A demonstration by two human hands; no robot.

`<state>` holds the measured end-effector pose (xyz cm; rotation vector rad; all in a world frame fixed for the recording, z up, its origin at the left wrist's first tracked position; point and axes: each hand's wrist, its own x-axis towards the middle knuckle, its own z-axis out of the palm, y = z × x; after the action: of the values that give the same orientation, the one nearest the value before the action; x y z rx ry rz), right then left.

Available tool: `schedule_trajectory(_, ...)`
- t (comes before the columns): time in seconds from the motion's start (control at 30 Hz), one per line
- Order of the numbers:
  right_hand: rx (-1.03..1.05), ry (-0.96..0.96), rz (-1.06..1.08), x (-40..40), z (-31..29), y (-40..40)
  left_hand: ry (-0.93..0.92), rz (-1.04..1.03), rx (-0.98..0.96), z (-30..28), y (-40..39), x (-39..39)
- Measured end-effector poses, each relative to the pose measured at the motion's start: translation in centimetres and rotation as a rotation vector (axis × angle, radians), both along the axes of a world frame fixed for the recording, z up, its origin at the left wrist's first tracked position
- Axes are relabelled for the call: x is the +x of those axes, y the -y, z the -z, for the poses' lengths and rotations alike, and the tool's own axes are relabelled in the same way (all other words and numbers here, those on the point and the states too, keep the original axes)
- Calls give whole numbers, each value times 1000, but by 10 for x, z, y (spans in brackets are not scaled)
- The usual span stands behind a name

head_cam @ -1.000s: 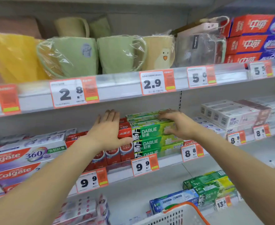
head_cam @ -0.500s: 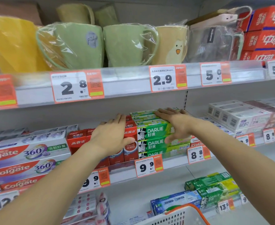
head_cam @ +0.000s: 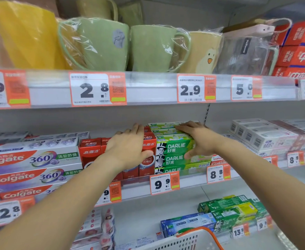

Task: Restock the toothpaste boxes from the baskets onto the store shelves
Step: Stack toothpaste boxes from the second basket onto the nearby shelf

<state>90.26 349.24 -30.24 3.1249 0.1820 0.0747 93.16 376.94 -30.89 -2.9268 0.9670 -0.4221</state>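
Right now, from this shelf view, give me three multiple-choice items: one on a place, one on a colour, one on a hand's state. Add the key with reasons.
1. Where do the green Darlie boxes stand?
A. right of the red boxes
B. on the top shelf
C. in the basket

2. What colour is the basket's handle?
A. blue
B. orange
C. black

3. How is the right hand placed?
A. hanging idle
B. gripping a mug
C. fingers on top of the Darlie stack, thumb at its front

Key: 1 A, the green stack sits directly beside the red boxes on the middle shelf. 2 B, an orange arc crosses the white basket. 3 C, the fingers lie over the top box.
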Motion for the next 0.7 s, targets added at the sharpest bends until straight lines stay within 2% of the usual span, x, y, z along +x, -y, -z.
schedule_trajectory(0.2, 27, -176, 50, 11, -14, -21, 1, 3, -9, 0, 0, 0)
schedule_trajectory(0.43, -52, -327, 63, 33, -31, -35, 24, 17, -16, 1, -1, -1)
schedule_trajectory(0.7, -42, -256, 18, 34, -30, -29, 45, 23, -30, 3, -2, 3)
